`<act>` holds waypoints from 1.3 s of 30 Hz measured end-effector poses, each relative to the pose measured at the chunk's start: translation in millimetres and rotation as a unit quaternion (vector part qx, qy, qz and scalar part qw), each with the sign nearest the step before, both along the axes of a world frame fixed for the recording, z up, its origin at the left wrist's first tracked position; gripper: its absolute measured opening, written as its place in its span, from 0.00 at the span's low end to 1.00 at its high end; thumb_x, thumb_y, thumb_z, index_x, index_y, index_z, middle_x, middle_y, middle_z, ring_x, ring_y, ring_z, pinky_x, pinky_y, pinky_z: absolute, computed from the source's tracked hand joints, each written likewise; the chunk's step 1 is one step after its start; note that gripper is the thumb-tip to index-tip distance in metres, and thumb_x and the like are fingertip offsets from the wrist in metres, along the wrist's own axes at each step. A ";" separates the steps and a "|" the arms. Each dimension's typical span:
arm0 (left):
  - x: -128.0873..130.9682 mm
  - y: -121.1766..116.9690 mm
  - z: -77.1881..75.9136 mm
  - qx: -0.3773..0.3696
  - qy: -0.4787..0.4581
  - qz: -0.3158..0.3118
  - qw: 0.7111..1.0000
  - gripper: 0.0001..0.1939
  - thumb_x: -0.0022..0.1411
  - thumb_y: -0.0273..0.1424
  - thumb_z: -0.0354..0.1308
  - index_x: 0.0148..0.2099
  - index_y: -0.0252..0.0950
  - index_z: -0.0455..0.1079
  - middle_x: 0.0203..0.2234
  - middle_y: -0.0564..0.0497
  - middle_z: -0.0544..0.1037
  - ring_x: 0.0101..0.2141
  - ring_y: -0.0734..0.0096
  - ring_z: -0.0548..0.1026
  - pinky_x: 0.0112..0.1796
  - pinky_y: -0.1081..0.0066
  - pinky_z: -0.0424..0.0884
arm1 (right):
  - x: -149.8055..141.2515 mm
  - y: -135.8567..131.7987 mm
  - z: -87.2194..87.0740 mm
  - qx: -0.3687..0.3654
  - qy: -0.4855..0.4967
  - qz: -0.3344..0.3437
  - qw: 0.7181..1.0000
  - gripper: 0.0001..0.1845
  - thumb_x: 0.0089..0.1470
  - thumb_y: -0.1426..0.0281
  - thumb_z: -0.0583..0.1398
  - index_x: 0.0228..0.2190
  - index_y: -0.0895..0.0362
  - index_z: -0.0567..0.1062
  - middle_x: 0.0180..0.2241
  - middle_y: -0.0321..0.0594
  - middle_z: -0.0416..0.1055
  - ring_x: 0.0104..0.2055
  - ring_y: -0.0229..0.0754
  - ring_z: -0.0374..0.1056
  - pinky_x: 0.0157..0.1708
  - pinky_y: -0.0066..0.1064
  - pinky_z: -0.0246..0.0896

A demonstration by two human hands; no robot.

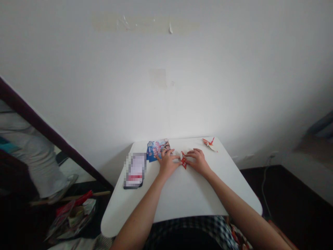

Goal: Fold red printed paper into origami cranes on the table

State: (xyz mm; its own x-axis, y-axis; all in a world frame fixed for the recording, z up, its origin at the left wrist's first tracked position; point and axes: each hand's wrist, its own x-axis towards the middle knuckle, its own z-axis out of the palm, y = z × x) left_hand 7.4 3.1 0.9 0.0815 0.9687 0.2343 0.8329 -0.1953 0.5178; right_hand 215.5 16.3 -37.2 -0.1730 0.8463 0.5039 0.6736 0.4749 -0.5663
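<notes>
A small folded paper (184, 162), red with white patches, lies on the white table between my two hands. My left hand (168, 163) pinches its left side, with the other fingers spread over the edge of some printed leaflets. From the right, my right hand (199, 161) grips the same paper between thumb and forefinger. Toward the back right corner rests a folded paper crane (209, 143) in red and white, apart from both hands. The fingers partly cover the paper, so its exact folds are hard to make out.
Blue printed leaflets (156, 151) lie at the table's back left. A phone (135, 170), its screen blurred, sits near the left edge of the white table (192, 198). Behind stands a wall (166, 104). A plastic bag (75, 215) is on the floor at left.
</notes>
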 end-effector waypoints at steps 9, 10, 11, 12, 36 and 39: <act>1.8 -2.6 2.5 0.049 -0.032 0.002 0.998 0.12 0.52 0.34 0.73 0.42 0.48 0.83 0.59 0.47 0.74 0.65 0.44 0.59 0.62 0.26 0.42 | -2.8 -1.4 3.8 -0.033 0.094 0.041 0.994 0.16 0.56 0.70 0.62 0.46 0.49 0.82 0.44 0.42 0.80 0.58 0.51 0.66 0.58 0.48 0.64; 1.8 -2.8 2.6 0.050 -0.032 0.002 0.998 0.13 0.53 0.34 0.73 0.42 0.49 0.83 0.59 0.47 0.74 0.65 0.45 0.59 0.62 0.27 0.42 | -2.5 -1.9 5.3 -0.020 0.092 0.030 0.995 0.16 0.58 0.71 0.61 0.46 0.49 0.82 0.43 0.43 0.80 0.57 0.51 0.66 0.58 0.48 0.64; 1.9 -3.0 2.6 0.050 -0.030 0.002 0.998 0.13 0.53 0.35 0.73 0.43 0.49 0.82 0.59 0.47 0.74 0.65 0.45 0.60 0.62 0.27 0.43 | -1.8 -2.4 7.1 -0.002 0.084 0.018 0.996 0.15 0.59 0.71 0.61 0.46 0.49 0.82 0.43 0.44 0.80 0.56 0.51 0.66 0.57 0.48 0.64; 1.9 -3.1 2.4 0.049 -0.027 0.005 0.998 0.14 0.53 0.35 0.73 0.43 0.50 0.82 0.59 0.47 0.74 0.64 0.45 0.60 0.62 0.27 0.43 | -0.7 -2.9 9.1 0.019 0.071 0.005 0.997 0.15 0.60 0.70 0.60 0.46 0.49 0.82 0.42 0.44 0.79 0.55 0.52 0.65 0.57 0.49 0.63; 3.7 -7.1 2.6 0.036 -0.009 0.041 0.998 0.08 0.55 0.35 0.71 0.39 0.47 0.82 0.58 0.47 0.75 0.64 0.42 0.60 0.60 0.23 0.38 | 6.9 -2.0 13.0 0.066 -0.042 -0.092 0.993 0.13 0.65 0.67 0.57 0.44 0.52 0.82 0.44 0.46 0.77 0.52 0.51 0.63 0.56 0.45 0.56; 3.9 -7.0 1.7 0.030 -0.010 0.037 0.999 0.09 0.54 0.36 0.72 0.39 0.50 0.82 0.58 0.49 0.75 0.64 0.43 0.60 0.60 0.22 0.38 | 8.1 -1.7 12.0 0.035 -0.080 -0.094 0.992 0.12 0.63 0.69 0.58 0.40 0.50 0.83 0.42 0.43 0.78 0.53 0.51 0.62 0.58 0.47 0.52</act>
State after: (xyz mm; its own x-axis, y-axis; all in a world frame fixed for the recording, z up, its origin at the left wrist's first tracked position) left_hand 11.3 -3.9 2.7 0.0041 0.9561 0.2931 0.8359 -0.1641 0.5238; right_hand 223.6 14.5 -25.2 -0.0985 0.8350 0.5414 0.8321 0.3675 -0.4155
